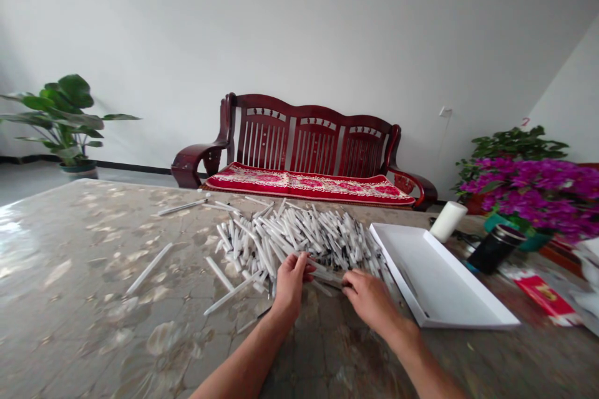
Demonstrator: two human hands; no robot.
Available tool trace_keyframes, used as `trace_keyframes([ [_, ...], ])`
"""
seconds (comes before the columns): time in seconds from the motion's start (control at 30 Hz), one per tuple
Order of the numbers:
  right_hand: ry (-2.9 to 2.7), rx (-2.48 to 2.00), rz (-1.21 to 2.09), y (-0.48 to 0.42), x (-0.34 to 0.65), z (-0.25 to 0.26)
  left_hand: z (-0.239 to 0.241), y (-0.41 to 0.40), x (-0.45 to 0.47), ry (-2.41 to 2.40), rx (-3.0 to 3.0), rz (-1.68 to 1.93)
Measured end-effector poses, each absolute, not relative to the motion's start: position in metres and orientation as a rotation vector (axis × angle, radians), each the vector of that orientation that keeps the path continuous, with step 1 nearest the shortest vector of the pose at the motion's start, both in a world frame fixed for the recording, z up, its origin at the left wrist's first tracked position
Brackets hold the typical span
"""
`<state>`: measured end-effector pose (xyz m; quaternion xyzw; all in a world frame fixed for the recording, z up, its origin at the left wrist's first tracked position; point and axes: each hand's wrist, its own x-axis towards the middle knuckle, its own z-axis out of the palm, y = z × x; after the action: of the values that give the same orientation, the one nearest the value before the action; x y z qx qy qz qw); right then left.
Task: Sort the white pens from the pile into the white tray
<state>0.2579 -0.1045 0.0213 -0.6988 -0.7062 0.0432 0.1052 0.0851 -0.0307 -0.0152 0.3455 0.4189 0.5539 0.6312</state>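
Note:
A large heap of white, translucent pens (290, 230), some with dark parts, lies on the table in front of me. At its near edge my left hand (290, 283) is closed, thumb and fingers pinched on one end of a pale pen (326, 274). My right hand (370, 299) is also closed, its curled fingers at the pen's other end. The fingertips of the right hand are partly hidden. Just right of that hand stands a shallow white tray (449, 280), with a thin pen-like stick (414, 287) along its left side.
A few loose pens lie left of the heap, one pen (150, 269) farther out on the patterned table (93, 336). At right are a white roll (448, 222), a black cup (496, 249), a red packet (546, 296) and purple flowers (538, 190). A wooden bench (309, 143) stands behind.

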Motion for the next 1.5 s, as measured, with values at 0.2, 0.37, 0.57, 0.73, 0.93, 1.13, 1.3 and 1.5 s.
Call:
trace_keyframes([
  [0.2, -2.391, -2.201, -0.116, -0.102, 0.235, 0.027, -0.015, -0.032, 0.086, 0.918, 0.703, 1.231],
  [0.37, -2.493, -2.203, -0.088, -0.102, 0.234, 0.034, -0.013, -0.031, 0.084, 0.893, 0.606, 1.246],
  [0.57, -2.147, -2.244, 0.045, -0.111, 0.255, 0.031, -0.012, -0.029, 0.084, 0.861, 0.507, 1.262],
  [0.73, -1.866, -1.973, 0.108, -0.113, 0.268, 0.016, -0.012, -0.028, 0.084, 0.849, 0.460, 1.281],
  [0.93, -1.785, -1.650, 0.062, -0.107, 0.266, 0.005, -0.012, -0.028, 0.084, 0.848, 0.441, 1.268],
  [1.13, -1.802, -1.594, 0.076, -0.104, 0.262, 0.006, -0.012, -0.030, 0.086, 0.839, 0.444, 1.237],
  [1.3, -1.816, -1.597, 0.089, -0.104, 0.260, 0.009, -0.014, -0.034, 0.090, 0.805, 0.541, 1.200],
  [1.5, -1.748, -1.470, 0.163, -0.098, 0.256, 0.015, -0.009, -0.046, 0.095, 0.706, 0.572, 1.072],
])
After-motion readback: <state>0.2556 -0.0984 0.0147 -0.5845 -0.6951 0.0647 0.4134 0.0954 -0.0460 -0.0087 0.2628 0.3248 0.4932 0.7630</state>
